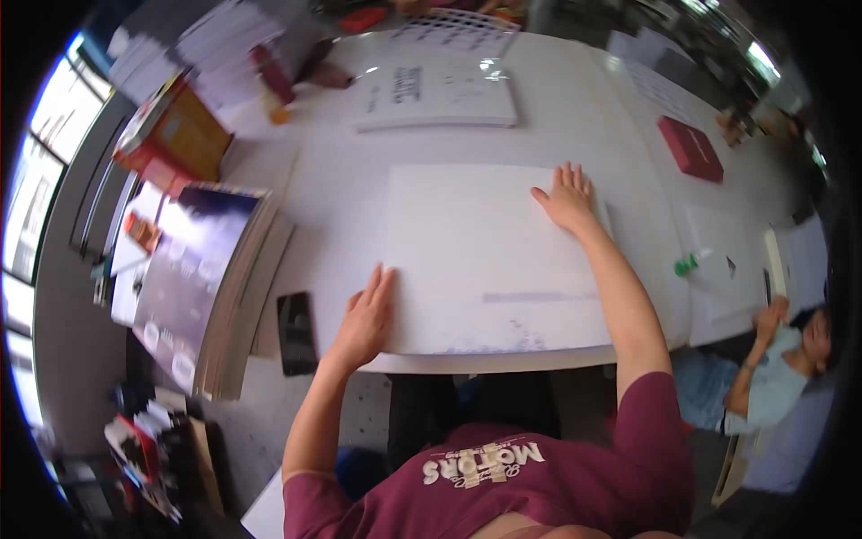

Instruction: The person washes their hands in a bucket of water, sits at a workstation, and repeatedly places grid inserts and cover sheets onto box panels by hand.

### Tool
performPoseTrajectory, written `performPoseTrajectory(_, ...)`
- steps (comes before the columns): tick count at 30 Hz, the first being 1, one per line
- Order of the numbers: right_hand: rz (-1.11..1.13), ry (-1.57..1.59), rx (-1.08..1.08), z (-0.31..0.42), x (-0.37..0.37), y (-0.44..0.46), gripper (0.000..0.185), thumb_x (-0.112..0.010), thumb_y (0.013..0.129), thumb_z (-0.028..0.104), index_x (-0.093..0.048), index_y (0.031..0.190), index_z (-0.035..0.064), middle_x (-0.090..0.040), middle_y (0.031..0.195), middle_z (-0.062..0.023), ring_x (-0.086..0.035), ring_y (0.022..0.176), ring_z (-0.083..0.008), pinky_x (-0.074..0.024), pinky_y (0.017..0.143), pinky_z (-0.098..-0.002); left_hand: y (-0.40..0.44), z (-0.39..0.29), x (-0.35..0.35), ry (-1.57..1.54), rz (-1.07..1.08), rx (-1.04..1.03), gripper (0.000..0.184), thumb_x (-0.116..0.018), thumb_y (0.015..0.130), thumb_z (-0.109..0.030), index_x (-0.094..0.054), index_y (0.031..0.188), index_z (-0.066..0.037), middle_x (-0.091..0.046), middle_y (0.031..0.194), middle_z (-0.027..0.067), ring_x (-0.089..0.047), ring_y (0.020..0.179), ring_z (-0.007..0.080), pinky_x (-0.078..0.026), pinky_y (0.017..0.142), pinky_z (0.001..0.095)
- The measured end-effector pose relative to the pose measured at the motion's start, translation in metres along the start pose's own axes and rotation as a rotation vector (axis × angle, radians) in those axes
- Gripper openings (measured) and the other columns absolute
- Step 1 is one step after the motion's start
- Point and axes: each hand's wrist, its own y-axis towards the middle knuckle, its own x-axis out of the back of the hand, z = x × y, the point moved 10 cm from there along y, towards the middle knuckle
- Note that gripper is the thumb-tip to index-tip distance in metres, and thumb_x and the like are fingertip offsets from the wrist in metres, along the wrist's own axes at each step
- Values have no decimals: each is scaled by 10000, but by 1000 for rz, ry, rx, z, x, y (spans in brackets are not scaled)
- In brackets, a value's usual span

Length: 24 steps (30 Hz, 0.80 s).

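Note:
A large white sheet or stack of paper [480, 234] lies on the white table in front of me, with faint print along its near edge. My right hand [567, 199] rests flat near its far right corner, fingers stretched. At the left edge of the paper is my left hand [366, 316], its fingers extended and pointing away from me, holding nothing. A black phone [297, 333] lies to the left of that hand. Farther back sits a thick stack of printed sheets [435, 94] with a shiny top.
On the left stand a pile of large glossy printed sheets [197, 278], a red and yellow tin [175, 135] and a bottle [271, 76]. A dark red box [690, 148] and a green-capped bottle [687, 265] are on the right. Another person [763, 377] is at the right side.

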Motion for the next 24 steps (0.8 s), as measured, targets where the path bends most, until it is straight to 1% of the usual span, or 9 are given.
performPoseTrajectory(2, -22, 24, 173, 72, -7, -4, 911, -377, 961, 648, -171, 1535, -28, -101, 1623, -204, -14, 1510, -359, -39, 1198, -550, -1, -1, 4, -4, 30, 34, 506, -414, 998, -144, -306, 1486, -69, -283, 1552, 234, -410, 1351, 375, -285, 1135, 486)
performPoseTrajectory(3, -19, 19, 252, 103, -7, -11, 896, -374, 964, 643, -172, 1539, -15, -107, 1624, -196, -18, 1511, -356, -37, 1197, -553, -2, 0, 4, -2, -6, -4, 531, -434, 985, -126, -304, 1495, -58, -267, 1567, 220, -427, 1332, 375, -302, 1128, 464)
performPoseTrajectory(6, -10, -20, 444, 185, -6, -19, 821, -364, 984, 608, -182, 1551, 43, -123, 1633, -143, -45, 1513, -336, -43, 1196, -557, -2, -1, 6, 42, -60, -40, 524, -428, 993, -136, -299, 1495, -59, -263, 1566, 220, -389, 1374, 350, -291, 1134, 481)
performPoseTrajectory(10, -99, -1, 653, 262, -1, -24, 739, -365, 997, 579, -216, 1558, 121, -172, 1632, -89, -100, 1511, -306, -60, 1191, -566, -2, 2, 6, 33, -90, -38, 525, -432, 992, -134, -296, 1493, -55, -267, 1562, 225, -363, 1400, 328, -288, 1133, 493)
performPoseTrajectory(13, -58, 64, 690, 285, -10, -22, 706, -384, 1000, 556, -248, 1551, 136, -215, 1620, -88, -138, 1506, -296, -77, 1189, -567, -4, 4, 6, -8, -98, -32, 533, -446, 985, -123, -298, 1493, -53, -267, 1563, 225, -389, 1383, 326, -292, 1130, 493)
performPoseTrajectory(16, -59, 27, 684, 288, -6, -23, 706, -400, 997, 551, -289, 1532, 105, -244, 1609, -94, -163, 1500, -307, -91, 1187, -580, -3, 6, 3, -53, -106, -39, 547, -464, 974, -106, -299, 1493, -52, -271, 1564, 221, -416, 1362, 328, -301, 1123, 490)
performPoseTrajectory(18, -43, -20, 680, 290, -5, -22, 699, -415, 998, 533, -278, 1535, 107, -232, 1614, -87, -163, 1499, -306, -92, 1186, -583, -4, 6, 5, -65, -129, -56, 554, -473, 966, -91, -302, 1492, -50, -275, 1562, 219, -432, 1346, 332, -308, 1118, 484)
performPoseTrajectory(21, -61, -23, 692, 284, -7, -30, 713, -429, 992, 536, -253, 1546, 122, -201, 1624, -80, -156, 1500, -312, -85, 1186, -588, -6, 8, 4, -144, -79, -35, 574, -482, 976, -110, -277, 1509, -48, -263, 1570, 216, -418, 1366, 314, -314, 1113, 480)
performPoseTrajectory(24, -34, -73, 789, 282, -19, -60, 766, -431, 961, 609, -220, 1561, 184, -169, 1629, -108, -121, 1501, -344, -50, 1191, -583, -7, 23, -7, -511, -86, 29, 615, -501, 995, -158, -228, 1538, -61, -237, 1588, 202, -372, 1409, 293, -288, 1135, 475)
